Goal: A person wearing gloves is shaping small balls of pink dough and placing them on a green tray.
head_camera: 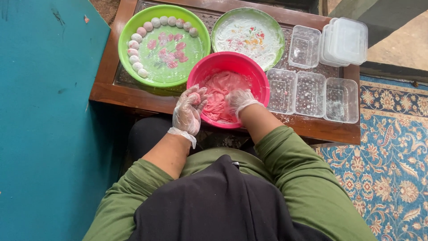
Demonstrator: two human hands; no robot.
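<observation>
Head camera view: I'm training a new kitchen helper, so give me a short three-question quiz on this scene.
1. True or false: the right hand is inside the pink bowl, on the pink dough.
2. Where do the small dough balls lie on the green floral tray?
A. piled in the middle
B. in a curve along the left and top rim
C. along the right rim only
3. What covers both hands, as on the left hand?

Key
1. True.
2. B.
3. Thin clear plastic gloves; the left hand sits at the bowl's rim, closed around a bit of pink dough.
</observation>
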